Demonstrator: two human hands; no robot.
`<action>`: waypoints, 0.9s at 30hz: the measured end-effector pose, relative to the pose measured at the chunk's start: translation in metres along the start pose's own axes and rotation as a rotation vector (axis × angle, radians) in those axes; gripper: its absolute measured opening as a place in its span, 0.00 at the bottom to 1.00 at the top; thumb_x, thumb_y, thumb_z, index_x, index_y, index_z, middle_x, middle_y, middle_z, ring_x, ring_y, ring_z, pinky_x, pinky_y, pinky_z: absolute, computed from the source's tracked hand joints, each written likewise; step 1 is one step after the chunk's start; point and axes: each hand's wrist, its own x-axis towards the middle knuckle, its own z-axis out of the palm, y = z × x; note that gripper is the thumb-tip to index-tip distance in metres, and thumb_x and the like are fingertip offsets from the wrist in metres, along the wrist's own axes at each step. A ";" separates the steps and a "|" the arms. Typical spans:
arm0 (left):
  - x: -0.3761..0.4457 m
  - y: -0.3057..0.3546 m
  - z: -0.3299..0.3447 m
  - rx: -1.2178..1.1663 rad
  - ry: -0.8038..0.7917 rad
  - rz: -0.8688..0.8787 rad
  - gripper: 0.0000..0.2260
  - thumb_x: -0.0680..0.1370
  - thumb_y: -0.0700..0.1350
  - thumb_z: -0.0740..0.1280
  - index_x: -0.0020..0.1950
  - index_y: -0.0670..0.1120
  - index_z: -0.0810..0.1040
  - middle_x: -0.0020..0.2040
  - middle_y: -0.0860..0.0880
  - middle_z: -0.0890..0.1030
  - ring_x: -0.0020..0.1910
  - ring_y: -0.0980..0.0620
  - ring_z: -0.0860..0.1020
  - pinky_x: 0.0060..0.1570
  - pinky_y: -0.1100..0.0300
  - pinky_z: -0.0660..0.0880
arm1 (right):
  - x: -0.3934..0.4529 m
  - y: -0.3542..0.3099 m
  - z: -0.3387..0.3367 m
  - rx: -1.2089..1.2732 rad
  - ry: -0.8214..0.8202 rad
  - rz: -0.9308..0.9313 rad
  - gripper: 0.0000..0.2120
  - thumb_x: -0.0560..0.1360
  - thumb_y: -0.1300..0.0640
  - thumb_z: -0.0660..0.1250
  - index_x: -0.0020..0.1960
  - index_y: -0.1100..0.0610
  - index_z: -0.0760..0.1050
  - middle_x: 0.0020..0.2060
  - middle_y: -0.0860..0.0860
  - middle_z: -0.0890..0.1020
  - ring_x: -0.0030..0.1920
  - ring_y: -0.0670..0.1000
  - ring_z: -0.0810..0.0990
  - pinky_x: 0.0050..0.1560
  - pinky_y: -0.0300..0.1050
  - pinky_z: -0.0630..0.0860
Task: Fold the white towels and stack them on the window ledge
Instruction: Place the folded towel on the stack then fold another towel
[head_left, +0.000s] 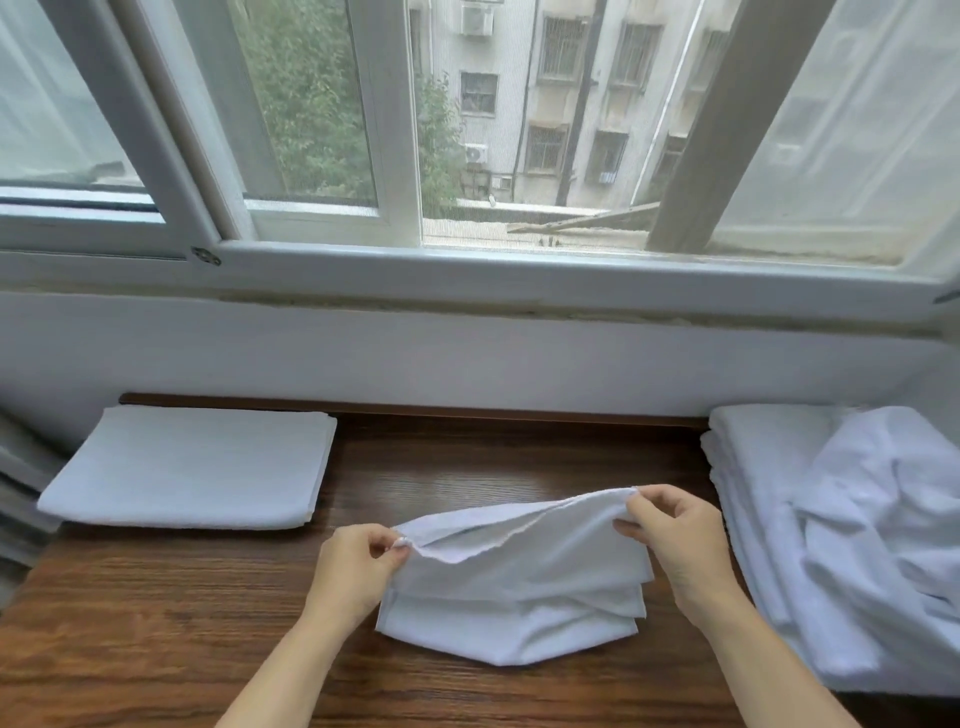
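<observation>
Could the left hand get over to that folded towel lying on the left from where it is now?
Probably yes: bare wood lies between the left hand and the folded towel, but it is pinching the middle towel and must let go first.

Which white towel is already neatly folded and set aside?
The flat folded towel at left; the middle towel is pinched by both hands, the right pile is rumpled.

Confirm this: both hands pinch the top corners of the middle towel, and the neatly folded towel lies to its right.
Not quite. The head view shows the folded towel to its left; the right side holds a rumpled pile. Both the left hand and right hand do pinch the middle towel's top corners.
</observation>
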 end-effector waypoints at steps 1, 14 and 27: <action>0.000 0.000 0.001 0.024 -0.011 0.004 0.07 0.77 0.48 0.75 0.41 0.58 0.83 0.41 0.62 0.84 0.45 0.65 0.79 0.40 0.72 0.68 | -0.001 -0.002 0.000 -0.003 -0.006 -0.002 0.06 0.77 0.63 0.71 0.46 0.56 0.86 0.40 0.52 0.88 0.46 0.52 0.87 0.54 0.57 0.85; -0.002 0.010 0.007 0.171 -0.013 0.038 0.15 0.77 0.39 0.71 0.37 0.59 0.80 0.47 0.56 0.84 0.49 0.54 0.81 0.52 0.56 0.79 | -0.003 -0.028 -0.003 0.011 0.007 -0.024 0.09 0.77 0.66 0.71 0.42 0.57 0.87 0.38 0.52 0.88 0.47 0.55 0.87 0.52 0.54 0.86; -0.006 0.095 -0.094 -0.197 0.195 0.143 0.20 0.76 0.32 0.71 0.38 0.58 0.88 0.45 0.71 0.83 0.46 0.68 0.81 0.46 0.77 0.72 | 0.001 -0.121 -0.040 0.225 -0.025 -0.201 0.07 0.78 0.69 0.70 0.44 0.64 0.85 0.39 0.58 0.87 0.42 0.56 0.86 0.43 0.40 0.85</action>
